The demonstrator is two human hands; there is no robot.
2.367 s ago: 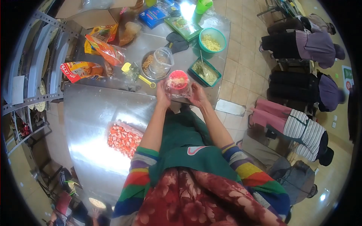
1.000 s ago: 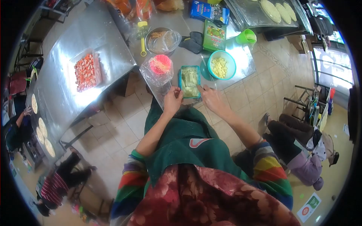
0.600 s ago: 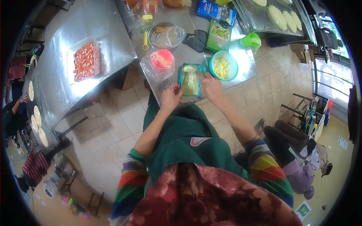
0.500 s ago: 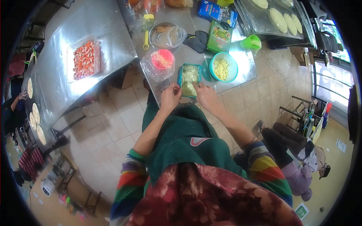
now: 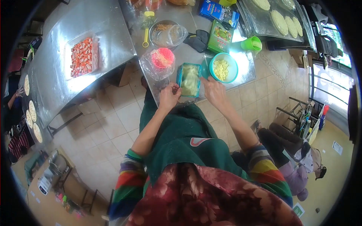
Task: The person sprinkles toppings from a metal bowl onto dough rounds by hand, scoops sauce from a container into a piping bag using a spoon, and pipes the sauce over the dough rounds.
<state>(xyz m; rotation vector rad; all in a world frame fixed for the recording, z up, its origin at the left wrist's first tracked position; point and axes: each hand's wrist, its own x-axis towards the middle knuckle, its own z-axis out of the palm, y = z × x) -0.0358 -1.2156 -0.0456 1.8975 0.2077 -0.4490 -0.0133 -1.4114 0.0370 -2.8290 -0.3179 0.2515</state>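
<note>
A teal rectangular container with pale green contents stands at the table's near edge. At its lower left rim is my left hand, fingers curled together; what they pinch, if anything, is too small to tell. My right hand is at the container's right side, its fingers bent inward, and what it holds cannot be made out. Left of the container sits a pink bowl with clear plastic around it. A round teal bowl of yellow crumbly pieces is just beyond my right hand.
Farther back are a metal bowl, yellow spoon, dark cloth, green box, blue box and green cup. A tray of red-and-white pieces lies left. People are at both sides.
The pink bowl was between both hands and now rests on the table. My hands have moved to the teal container. Most recently my right hand shifted slightly right, from over its contents to its side.
</note>
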